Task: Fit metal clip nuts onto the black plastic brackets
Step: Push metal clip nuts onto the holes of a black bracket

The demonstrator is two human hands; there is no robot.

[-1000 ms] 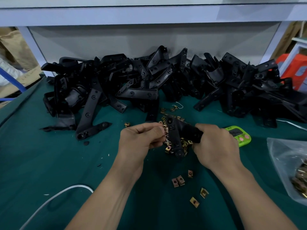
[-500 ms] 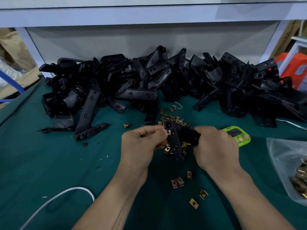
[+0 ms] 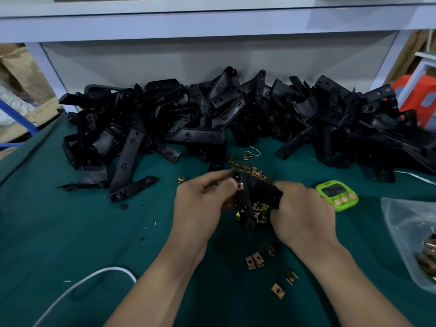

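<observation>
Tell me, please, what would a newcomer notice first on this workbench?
First, the big heap of black brackets across the back of the green table. Then, at the centre, the left hand pinching a clip nut against one bracket that the right hand grips. A bright green timer lies just right of the hands, and loose clip nuts lie scattered nearer the person.
</observation>
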